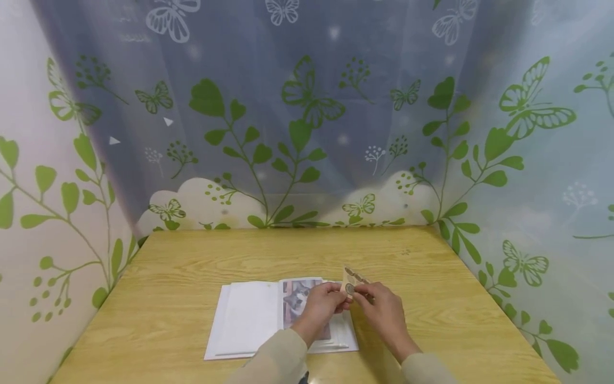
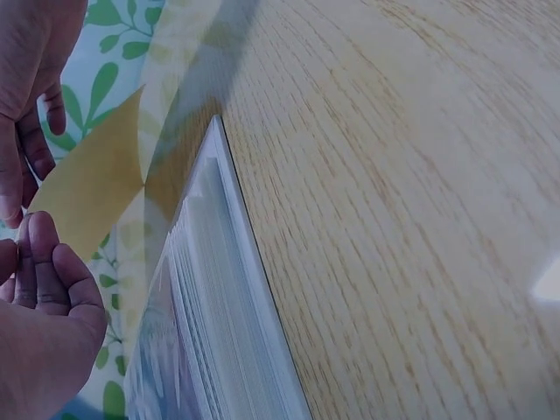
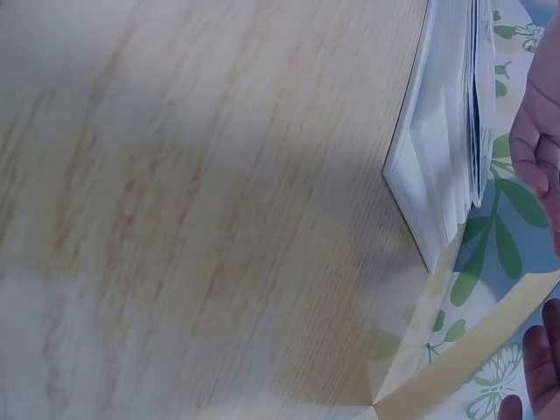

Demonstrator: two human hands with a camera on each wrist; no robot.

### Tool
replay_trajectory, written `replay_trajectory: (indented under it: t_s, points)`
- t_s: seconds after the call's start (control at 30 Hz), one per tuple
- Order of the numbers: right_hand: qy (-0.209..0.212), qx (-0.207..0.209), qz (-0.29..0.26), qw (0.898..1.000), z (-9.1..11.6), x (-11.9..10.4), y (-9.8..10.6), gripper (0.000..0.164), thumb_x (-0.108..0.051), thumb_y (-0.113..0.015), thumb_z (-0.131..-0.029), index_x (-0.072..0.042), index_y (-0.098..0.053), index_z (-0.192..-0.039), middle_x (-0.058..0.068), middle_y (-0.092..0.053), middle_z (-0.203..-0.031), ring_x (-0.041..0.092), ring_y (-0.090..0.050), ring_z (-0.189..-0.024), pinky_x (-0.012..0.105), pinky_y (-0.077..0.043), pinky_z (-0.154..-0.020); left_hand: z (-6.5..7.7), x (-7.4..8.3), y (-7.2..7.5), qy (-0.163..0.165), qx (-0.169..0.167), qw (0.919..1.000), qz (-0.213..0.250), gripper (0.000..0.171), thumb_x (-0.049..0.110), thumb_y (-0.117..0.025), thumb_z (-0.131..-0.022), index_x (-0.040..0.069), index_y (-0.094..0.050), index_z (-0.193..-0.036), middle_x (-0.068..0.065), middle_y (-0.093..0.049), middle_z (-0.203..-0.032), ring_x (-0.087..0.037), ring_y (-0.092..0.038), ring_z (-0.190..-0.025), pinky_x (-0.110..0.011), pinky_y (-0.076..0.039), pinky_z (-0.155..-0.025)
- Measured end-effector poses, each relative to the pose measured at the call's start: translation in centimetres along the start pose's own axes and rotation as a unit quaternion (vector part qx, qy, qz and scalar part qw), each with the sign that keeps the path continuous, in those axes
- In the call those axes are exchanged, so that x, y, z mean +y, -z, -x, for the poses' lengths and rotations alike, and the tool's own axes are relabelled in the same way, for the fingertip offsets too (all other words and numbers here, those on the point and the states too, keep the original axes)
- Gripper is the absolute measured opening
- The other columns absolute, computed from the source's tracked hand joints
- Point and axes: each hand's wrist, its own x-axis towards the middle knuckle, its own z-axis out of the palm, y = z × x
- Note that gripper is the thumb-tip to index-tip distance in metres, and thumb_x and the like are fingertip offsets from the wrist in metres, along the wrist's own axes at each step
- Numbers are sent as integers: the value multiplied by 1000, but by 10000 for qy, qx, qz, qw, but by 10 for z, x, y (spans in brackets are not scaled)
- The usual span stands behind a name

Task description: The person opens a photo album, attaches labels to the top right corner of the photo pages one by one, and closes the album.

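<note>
My left hand pinches a small tan sticker sheet printed with several dark round stickers, held up over the right side of an open photo album. From the right, the thumb and forefinger of my right hand pinch the sheet beside a round sticker near its lower edge. The album's left page is white. On its right page lies a photo of a grey and white furry animal, partly covered by my left hand. The left wrist view shows the album's stacked clear sleeves edge-on.
The album lies on a wood-grain table, near its front. Hanging fabric with green leaves and butterflies encloses the table at the back and on both sides.
</note>
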Motion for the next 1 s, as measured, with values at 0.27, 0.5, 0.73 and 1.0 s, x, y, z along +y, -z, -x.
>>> replay_trajectory:
  t_s: [0.27, 0.5, 0.73, 1.0]
  points:
    - [-35, -17, -22, 10000, 1, 0, -1, 13, -20, -78, -85, -14, -77, -97, -1, -69, -87, 19, -65, -83, 48, -49, -79, -4, -5, 0, -102, -8, 9999, 7, 16, 1, -61, -94, -9, -67, -104, -16, -72, -85, -16, -68, -70, -34, -58, -71]
    - [26, 101, 42, 9999, 1, -1, -1, 14, -19, -79, -84, -12, -77, -96, 1, -69, -88, 20, -65, -82, 49, -49, -79, -3, -5, -1, -273, -131, 9995, 108, 16, 0, -62, -94, -11, -66, -105, -18, -73, -85, -19, -70, -72, -33, -58, -70]
    - [43, 108, 28, 9999, 2, -1, -3, 17, -21, -79, -84, -11, -77, -97, 1, -71, -91, 22, -66, -84, 52, -48, -82, 1, -2, -1, -364, -271, 9989, 73, 15, -2, -61, -93, -11, -65, -104, -20, -73, -87, -18, -70, -73, -39, -59, -76]
    - [-384, 23, -106, 9992, 2, -4, -5, 18, -26, -78, -86, -12, -77, -97, 0, -71, -90, 20, -67, -84, 45, -53, -78, -1, -4, -2, -531, -441, 9975, -139, 15, -4, -58, -95, -12, -64, -105, -23, -72, -90, -25, -70, -77, -41, -59, -77]
